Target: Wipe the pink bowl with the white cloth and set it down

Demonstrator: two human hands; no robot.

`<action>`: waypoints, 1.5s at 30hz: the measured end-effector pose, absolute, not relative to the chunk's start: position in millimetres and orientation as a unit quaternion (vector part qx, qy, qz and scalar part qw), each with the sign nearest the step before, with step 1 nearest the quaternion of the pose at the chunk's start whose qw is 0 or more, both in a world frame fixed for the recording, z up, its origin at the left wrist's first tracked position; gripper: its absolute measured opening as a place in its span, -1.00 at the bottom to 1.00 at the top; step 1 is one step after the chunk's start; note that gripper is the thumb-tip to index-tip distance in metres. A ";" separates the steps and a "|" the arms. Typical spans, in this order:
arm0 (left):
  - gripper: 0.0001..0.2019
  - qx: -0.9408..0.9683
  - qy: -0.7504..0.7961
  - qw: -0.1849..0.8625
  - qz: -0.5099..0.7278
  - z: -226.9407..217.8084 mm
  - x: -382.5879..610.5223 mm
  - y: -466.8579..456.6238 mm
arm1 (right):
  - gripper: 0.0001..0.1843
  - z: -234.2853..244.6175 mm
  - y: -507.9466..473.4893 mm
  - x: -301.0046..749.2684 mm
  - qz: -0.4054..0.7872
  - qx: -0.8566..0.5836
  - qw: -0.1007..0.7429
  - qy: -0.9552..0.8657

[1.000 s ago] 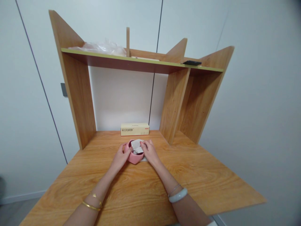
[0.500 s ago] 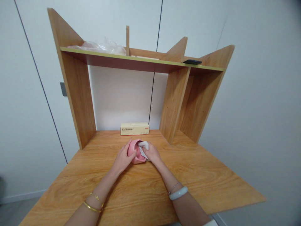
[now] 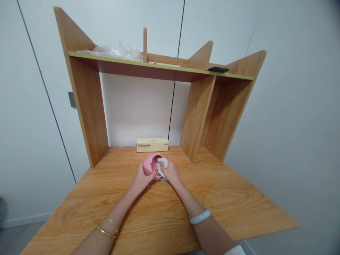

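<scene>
A pink hollow container (image 3: 148,164) is tilted over the desk, its opening turned toward the right. My left hand (image 3: 142,177) grips it from the left, thumb at the lower rim. In my right hand (image 3: 171,172) is a crumpled white cloth or tissue (image 3: 162,163), pressed into the container's opening. The right fingertips are partly hidden by the white material. Just behind the container stands a long cream box (image 3: 152,145) with dark printed characters and a small red mark.
The wooden desk top (image 3: 233,198) has a slanted right edge. A wooden shelf unit (image 3: 91,117) rises at the back, with upright panels on both sides. On its upper board lie a clear plastic bag (image 3: 117,51) and a flat black object (image 3: 218,69).
The pink container has been turned and raised slightly in my left hand, showing more of its outer side. My right hand still holds the white material at its opening.
</scene>
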State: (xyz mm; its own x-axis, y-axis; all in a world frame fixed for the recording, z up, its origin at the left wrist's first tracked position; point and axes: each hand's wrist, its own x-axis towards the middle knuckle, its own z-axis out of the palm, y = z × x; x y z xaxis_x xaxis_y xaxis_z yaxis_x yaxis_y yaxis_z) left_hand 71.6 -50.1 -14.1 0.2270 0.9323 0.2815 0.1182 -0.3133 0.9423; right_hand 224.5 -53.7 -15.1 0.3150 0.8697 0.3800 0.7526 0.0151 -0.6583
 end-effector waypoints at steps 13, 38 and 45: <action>-0.26 0.750 0.467 0.278 0.377 10.8 65.0 -69.3 | -0.36 -0.1 -62.9 225.2 -0.023 -0.746 0.338 -0.574; -0.15 0.739 0.482 0.269 0.385 7.9 65.4 -70.8 | -0.34 -0.8 -64.5 226.5 -0.029 -0.744 0.347 -0.570; -0.14 0.758 0.477 0.252 0.365 10.6 65.9 -76.7 | -0.35 -4.6 -64.1 228.6 -0.034 -0.741 0.336 -0.580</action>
State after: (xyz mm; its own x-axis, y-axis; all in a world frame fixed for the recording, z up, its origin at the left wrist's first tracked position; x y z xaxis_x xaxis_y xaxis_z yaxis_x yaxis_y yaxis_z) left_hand 65.9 -76.7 10.6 0.2773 0.9083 0.3131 0.5395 -0.4169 0.7316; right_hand 228.6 -64.1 -4.6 0.3239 0.8375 0.4401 0.8828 -0.1002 -0.4589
